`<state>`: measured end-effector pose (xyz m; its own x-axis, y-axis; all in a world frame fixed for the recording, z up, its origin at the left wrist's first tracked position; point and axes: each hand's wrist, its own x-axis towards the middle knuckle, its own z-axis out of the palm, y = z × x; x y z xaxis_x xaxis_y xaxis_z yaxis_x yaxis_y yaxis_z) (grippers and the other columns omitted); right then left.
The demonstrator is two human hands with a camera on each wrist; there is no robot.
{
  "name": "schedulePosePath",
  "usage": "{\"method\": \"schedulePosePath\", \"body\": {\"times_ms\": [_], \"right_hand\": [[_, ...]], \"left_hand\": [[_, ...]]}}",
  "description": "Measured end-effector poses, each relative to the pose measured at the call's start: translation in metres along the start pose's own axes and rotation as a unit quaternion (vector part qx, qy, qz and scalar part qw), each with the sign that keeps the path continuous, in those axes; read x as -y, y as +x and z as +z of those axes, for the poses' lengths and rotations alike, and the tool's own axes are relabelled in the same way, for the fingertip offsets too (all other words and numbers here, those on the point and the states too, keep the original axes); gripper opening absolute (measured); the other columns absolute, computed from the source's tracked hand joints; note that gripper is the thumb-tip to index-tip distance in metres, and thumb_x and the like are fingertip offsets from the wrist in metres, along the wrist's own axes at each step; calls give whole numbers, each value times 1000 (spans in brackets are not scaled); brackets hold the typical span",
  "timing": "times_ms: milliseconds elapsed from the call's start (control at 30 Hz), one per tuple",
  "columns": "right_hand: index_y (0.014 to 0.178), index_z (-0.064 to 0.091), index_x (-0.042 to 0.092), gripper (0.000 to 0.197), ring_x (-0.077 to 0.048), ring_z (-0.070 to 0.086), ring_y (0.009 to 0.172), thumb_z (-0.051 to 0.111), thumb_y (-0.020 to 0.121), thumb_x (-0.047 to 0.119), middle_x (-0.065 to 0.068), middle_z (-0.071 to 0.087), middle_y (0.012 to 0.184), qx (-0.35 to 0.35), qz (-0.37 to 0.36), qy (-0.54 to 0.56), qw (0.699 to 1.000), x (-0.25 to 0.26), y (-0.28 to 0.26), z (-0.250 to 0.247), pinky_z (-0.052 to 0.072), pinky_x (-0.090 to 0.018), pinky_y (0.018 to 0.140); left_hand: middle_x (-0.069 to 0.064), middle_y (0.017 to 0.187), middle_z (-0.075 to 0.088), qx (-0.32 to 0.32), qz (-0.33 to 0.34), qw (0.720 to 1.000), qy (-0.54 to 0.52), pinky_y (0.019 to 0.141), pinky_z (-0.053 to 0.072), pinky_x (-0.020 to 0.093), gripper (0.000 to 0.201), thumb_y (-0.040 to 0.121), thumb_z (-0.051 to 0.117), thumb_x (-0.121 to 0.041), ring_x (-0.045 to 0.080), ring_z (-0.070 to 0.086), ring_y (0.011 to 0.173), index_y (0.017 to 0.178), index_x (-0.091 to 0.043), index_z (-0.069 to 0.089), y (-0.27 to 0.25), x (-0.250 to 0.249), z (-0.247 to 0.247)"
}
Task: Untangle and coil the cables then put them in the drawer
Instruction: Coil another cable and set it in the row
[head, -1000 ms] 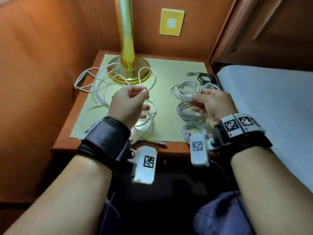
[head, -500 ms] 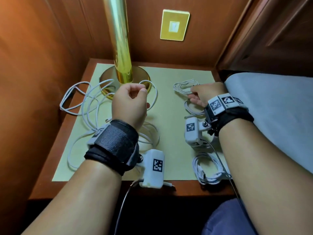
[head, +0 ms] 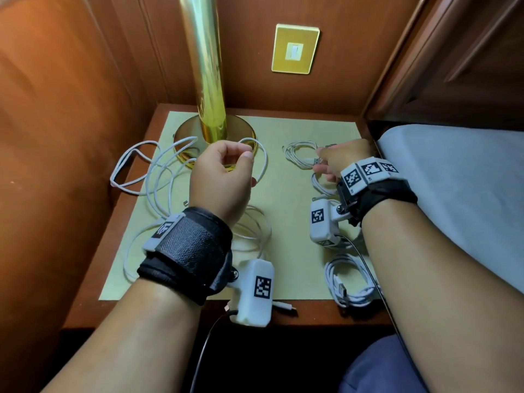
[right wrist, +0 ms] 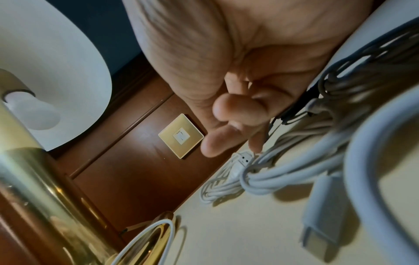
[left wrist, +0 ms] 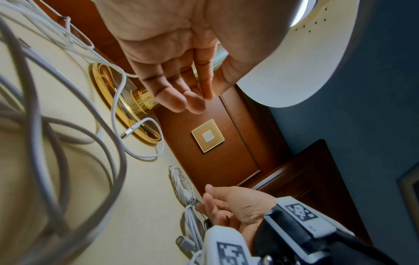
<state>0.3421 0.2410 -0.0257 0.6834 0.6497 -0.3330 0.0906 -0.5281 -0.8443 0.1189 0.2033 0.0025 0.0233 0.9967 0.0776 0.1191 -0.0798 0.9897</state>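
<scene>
Loose tangled white cables [head: 158,177] sprawl over the left of the beige mat [head: 286,222], round the lamp base. My left hand [head: 241,160] hovers above them with fingers loosely curled; the left wrist view shows its palm [left wrist: 172,44] bare. Three coiled white cables lie on the right: a back coil [head: 300,157], one half under my right wrist [head: 323,188], and a front coil [head: 351,282]. My right hand [head: 323,163] sits at the back coil, a fingertip [right wrist: 256,148] touching its USB plug [right wrist: 244,158], the thumb apart. No drawer is in view.
The gold lamp base [head: 238,129] and post stand at the back left of the wooden nightstand [head: 85,304]. Wood panels close off the left and back, with a gold wall switch [head: 295,48]. A bed [head: 459,199] borders the right. A dark cable bundle [right wrist: 385,53] lies by my right hand.
My right hand carried a coiled white cable to the back of the mat and set it down. The left hand stayed over the tangle. The view shifted closer to the nightstand.
</scene>
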Motion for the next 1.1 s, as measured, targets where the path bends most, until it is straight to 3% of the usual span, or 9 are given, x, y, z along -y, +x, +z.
{"method": "schedulePosePath", "body": {"times_ms": [100, 167, 233, 400, 633, 733, 833, 933, 1100], "right_hand": [[83, 65, 10, 14, -8, 63, 45, 65, 92, 20, 0, 66, 59, 27, 6, -18, 999, 7, -8, -7, 36, -17, 36], [75, 60, 15, 19, -7, 52, 36, 59, 93, 19, 4, 59, 53, 55, -3, -32, 998, 12, -21, -13, 32, -15, 37], [72, 58, 14, 21, -7, 54, 38, 62, 92, 18, 1, 61, 57, 56, -34, -30, 997, 14, -42, -20, 32, -14, 36], [83, 64, 13, 11, -9, 67, 55, 69, 90, 20, -4, 73, 82, 87, -118, -57, 988, -1, -112, -29, 39, -21, 41], [95, 67, 10, 19, -8, 70, 59, 72, 90, 28, -3, 73, 87, 221, -154, -140, 953, -45, -211, -35, 42, -22, 42], [90, 70, 14, 20, -6, 68, 55, 74, 88, 34, -4, 74, 81, 247, -161, -187, 937, -69, -250, -33, 44, -23, 46], [85, 71, 18, 23, -9, 69, 58, 75, 85, 41, -6, 76, 82, 270, -153, -216, 926, -84, -282, -44, 48, -27, 52], [85, 69, 19, 24, -10, 70, 62, 74, 86, 42, -4, 74, 84, 263, -155, -167, 937, -87, -310, -64, 42, -18, 44], [94, 67, 17, 15, -9, 66, 58, 68, 92, 32, 2, 69, 84, 232, -147, -124, 954, -103, -330, -71, 38, -11, 39]], "left_hand": [[6, 91, 68, -8, -1, 1000, -9, 49, 48, 21, 11, 95, 58, -10, 14, 64, 60, 90, -17, 64, -7, -2, -11], [9, 95, 70, -9, 1, 1000, -10, 53, 50, 26, 10, 95, 58, -11, 12, 64, 59, 92, -17, 65, -14, -1, -18], [11, 97, 70, -10, -2, 1000, -5, 55, 50, 27, 9, 95, 58, -12, 13, 64, 60, 94, -16, 65, -22, 4, -27], [11, 99, 69, -17, -27, 999, -9, 51, 48, 26, 9, 96, 57, -13, 11, 63, 60, 97, -15, 65, -48, 13, -49], [5, 94, 69, -24, -31, 999, -11, 46, 47, 25, 8, 96, 58, -14, 11, 63, 59, 93, -18, 64, -113, 9, -75], [6, 96, 70, -22, -16, 999, 31, 53, 52, 31, 7, 94, 60, -18, 12, 64, 58, 90, -21, 65, -148, 14, -89], [0, 93, 71, -5, -22, 994, 105, 69, 59, 42, 7, 85, 60, -31, 21, 70, 69, 86, -26, 65, -171, 15, -108], [-4, 90, 71, -6, -37, 989, 146, 77, 59, 51, 19, 75, 56, -42, 27, 71, 81, 83, -27, 65, -177, 9, -126], [-2, 90, 71, 14, -79, 980, 182, 82, 58, 51, 21, 78, 58, -42, 27, 70, 86, 86, -24, 66, -167, 8, -135]]}}
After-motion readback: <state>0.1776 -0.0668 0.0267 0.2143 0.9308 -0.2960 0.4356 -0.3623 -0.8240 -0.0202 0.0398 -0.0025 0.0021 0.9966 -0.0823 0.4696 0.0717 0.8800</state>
